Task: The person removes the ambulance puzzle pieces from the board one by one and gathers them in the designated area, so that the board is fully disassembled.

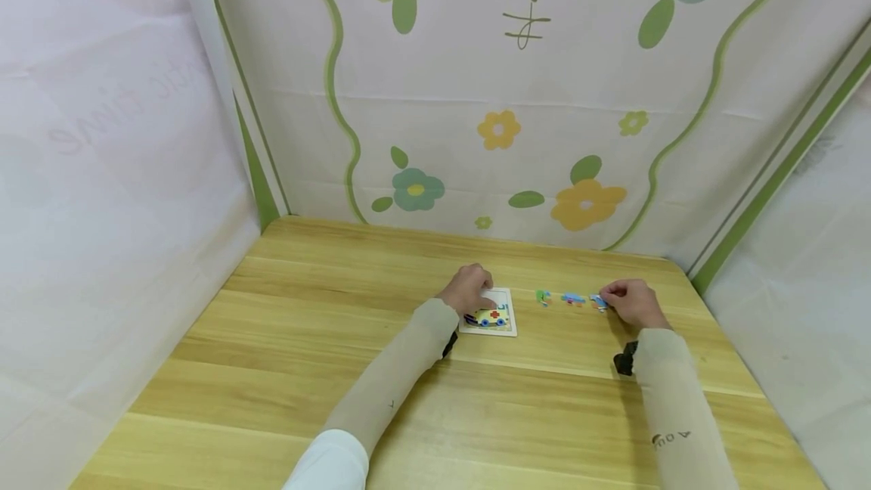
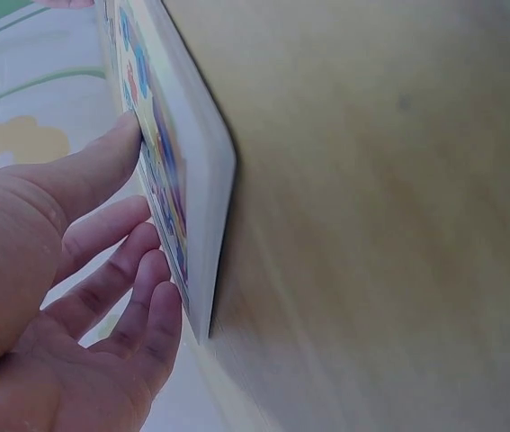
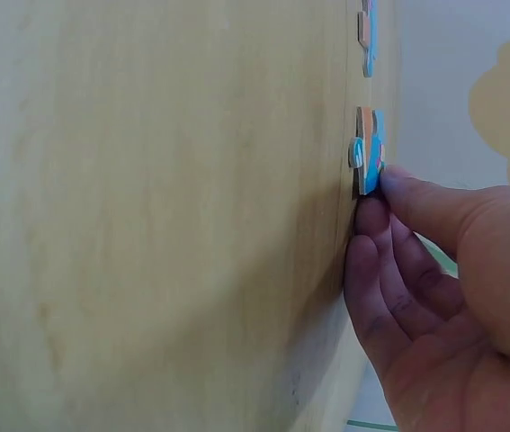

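Observation:
A small square jigsaw board [image 1: 505, 326] with a white rim lies flat on the table, part of its picture, a vehicle with a red cross, filled in. My left hand [image 1: 468, 289] is over its upper left; in the left wrist view the thumb [image 2: 102, 166] touches the picture and loosely bent fingers rest along the board's edge. Farther right, my right hand [image 1: 634, 303] pinches a blue and orange puzzle piece [image 3: 371, 157] between thumb and forefinger, low at the tabletop. Whether the piece is lifted, I cannot tell.
Between the hands lie a green puzzle piece [image 1: 542, 297] and a blue one [image 1: 573, 298], in a row on the wooden table [image 1: 476, 414]. A flower-printed cloth [image 1: 435, 134] hangs behind the table's far edge, and pale cloth hangs at both sides.

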Motion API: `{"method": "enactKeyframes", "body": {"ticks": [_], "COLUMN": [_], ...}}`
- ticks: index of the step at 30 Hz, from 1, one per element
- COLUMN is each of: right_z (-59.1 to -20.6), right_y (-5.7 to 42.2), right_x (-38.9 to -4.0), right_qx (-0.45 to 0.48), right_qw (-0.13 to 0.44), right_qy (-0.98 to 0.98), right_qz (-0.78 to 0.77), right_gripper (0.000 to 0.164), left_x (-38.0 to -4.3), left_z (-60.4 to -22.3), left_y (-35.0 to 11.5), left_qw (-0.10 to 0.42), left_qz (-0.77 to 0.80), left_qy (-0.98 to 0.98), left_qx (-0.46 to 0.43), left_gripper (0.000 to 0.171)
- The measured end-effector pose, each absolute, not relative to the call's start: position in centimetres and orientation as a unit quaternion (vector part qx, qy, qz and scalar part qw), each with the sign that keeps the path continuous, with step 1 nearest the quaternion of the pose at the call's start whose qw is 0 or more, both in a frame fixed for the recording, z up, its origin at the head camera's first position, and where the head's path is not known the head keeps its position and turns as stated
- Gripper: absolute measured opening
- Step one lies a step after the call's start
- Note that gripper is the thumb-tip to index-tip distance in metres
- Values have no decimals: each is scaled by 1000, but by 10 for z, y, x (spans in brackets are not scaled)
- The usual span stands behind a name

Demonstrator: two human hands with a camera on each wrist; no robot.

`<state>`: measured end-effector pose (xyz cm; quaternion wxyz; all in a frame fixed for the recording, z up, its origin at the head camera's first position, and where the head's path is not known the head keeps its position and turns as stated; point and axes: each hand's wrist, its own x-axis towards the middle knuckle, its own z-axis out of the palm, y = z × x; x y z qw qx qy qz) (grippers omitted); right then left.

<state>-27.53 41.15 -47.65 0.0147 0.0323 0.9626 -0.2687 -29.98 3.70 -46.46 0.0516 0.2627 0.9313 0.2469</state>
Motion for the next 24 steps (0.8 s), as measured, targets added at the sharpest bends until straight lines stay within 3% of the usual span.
{"method": "enactKeyframes", "body": {"ticks": [12,24], "right_z": [-461,-443], "right_y": [379,269], "right_x": [-285,-297], "right_qx": [-19,-173], "right_qw": [43,84], "right_qy": [966,954], "right_qz": [-253,-229], "right_gripper": [28,24], "left_x": [-307,-309], "left_z": [-466,-459], "left_y": [34,7], "left_qw": [68,102], "left_qz": [234,201], "left_qy": [932,922], "left_qx": [268,315], "left_gripper": [41,47]}}
